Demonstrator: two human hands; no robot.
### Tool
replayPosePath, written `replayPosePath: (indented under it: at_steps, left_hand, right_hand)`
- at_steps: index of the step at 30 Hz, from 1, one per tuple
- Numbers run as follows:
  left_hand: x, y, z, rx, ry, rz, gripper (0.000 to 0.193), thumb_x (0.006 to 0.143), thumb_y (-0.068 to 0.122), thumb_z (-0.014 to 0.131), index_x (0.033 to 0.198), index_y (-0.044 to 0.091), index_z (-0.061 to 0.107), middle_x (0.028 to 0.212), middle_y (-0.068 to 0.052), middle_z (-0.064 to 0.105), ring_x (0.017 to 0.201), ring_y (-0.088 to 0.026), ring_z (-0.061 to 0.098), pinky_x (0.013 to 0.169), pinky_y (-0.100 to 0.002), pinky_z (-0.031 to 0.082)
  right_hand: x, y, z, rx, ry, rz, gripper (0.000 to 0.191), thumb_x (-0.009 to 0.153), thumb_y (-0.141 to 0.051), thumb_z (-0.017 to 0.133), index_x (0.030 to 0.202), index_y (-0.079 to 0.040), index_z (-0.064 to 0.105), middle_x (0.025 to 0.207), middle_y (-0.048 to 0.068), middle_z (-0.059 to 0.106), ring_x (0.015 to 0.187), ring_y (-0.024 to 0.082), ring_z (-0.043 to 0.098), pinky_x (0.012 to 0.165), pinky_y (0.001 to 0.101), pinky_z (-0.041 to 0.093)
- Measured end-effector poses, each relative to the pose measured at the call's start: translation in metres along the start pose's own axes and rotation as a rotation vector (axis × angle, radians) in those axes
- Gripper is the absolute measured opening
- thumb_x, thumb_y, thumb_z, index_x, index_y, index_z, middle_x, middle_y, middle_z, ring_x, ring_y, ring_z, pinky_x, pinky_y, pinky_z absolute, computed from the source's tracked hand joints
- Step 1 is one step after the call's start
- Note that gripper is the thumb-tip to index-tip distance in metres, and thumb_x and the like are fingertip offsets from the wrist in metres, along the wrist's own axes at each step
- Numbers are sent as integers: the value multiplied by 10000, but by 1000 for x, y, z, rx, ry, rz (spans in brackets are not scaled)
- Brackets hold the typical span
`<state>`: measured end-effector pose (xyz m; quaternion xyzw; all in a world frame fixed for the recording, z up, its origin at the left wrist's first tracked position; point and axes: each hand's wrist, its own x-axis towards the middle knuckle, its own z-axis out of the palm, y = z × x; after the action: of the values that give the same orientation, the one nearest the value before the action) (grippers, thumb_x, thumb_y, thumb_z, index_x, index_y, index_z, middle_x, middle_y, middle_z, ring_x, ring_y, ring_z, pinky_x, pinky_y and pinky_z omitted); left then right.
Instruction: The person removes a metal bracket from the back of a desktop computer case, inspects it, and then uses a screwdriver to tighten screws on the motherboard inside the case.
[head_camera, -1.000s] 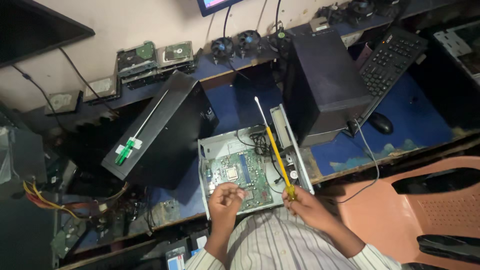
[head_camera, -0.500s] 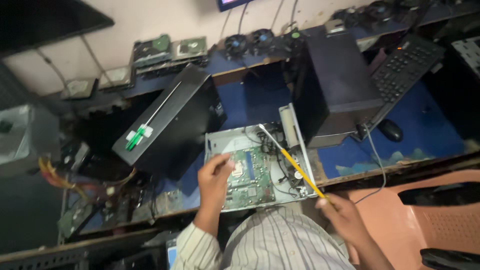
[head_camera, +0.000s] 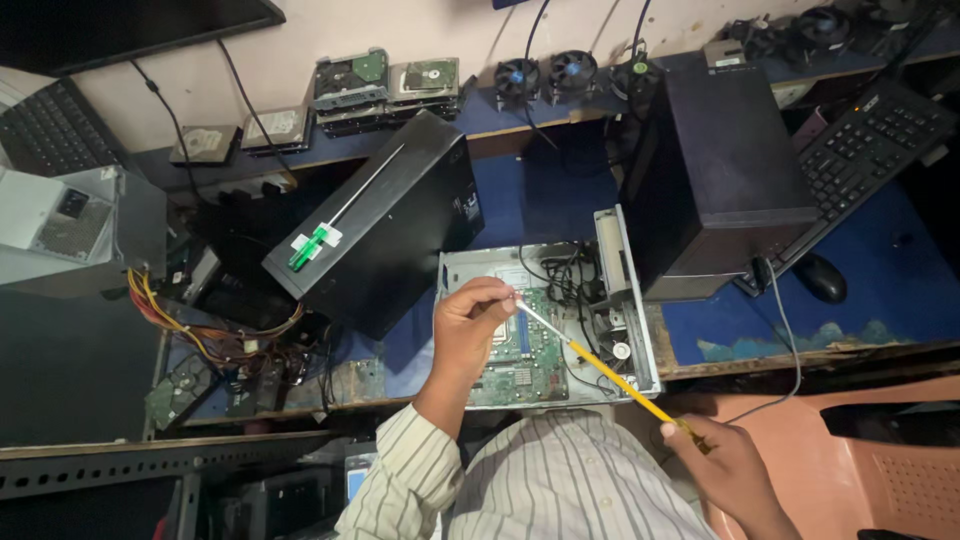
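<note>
1. The left hand (head_camera: 470, 325) pinches the metal tip of a yellow-handled screwdriver (head_camera: 600, 368) over the green motherboard (head_camera: 520, 355) in the opened computer case (head_camera: 620, 290); the right hand (head_camera: 725, 465) is closed round the handle, low by the orange chair (head_camera: 880, 470).
2. Step in hand, as I judge it — guiding the tip onto a board fixing; next calls for a steady seat before turning.

A black keyboard (head_camera: 862, 150) and mouse (head_camera: 820, 277) lie beside 2 black tower cases (head_camera: 385, 225).
</note>
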<state>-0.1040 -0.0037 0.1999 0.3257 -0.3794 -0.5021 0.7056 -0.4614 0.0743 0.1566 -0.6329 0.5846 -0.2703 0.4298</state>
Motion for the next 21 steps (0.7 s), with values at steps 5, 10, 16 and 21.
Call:
replayPosePath:
  at_steps: [5, 10, 16, 21]
  left_hand:
    - [1, -6, -9, -203, 17, -73, 182, 886, -115, 697, 1056, -61, 735, 1100, -124, 703, 1019, -242, 713, 924, -362, 575]
    - [-3, -12, -20, -432, 64, -247, 152, 949, -57, 680, 1079, -5, 740, 1101, -140, 722, 1075, -268, 711, 924, -420, 587]
    - [-5, -19, -25, -507, 50, -289, 141, 959, -19, 675, 1071, 43, 735, 1122, -113, 728, 1130, -243, 692, 948, -426, 582]
    - [-6, -21, -26, -567, 74, -305, 143, 980, 7, 659, 1086, 88, 712, 1150, -88, 725, 1145, -213, 680, 934, -416, 572]
  right_hand:
    - [3, -10, 3, -89, -28, 104, 300, 891, -290, 720, 838, 3, 755, 529, 64, 520, 535, 116, 441, 494, 321, 396]
    - [6, -15, 8, 9, -66, 7, 331, 910, -314, 689, 829, 2, 745, 544, 41, 564, 558, 82, 470, 500, 292, 428]
    - [15, -16, 13, -80, -104, 99, 352, 905, -339, 681, 834, -4, 766, 551, 58, 564, 562, 105, 464, 514, 306, 415]
    - [19, -12, 19, -21, -86, 77, 354, 903, -334, 683, 819, 2, 756, 549, 33, 608, 574, 83, 509, 529, 277, 454]
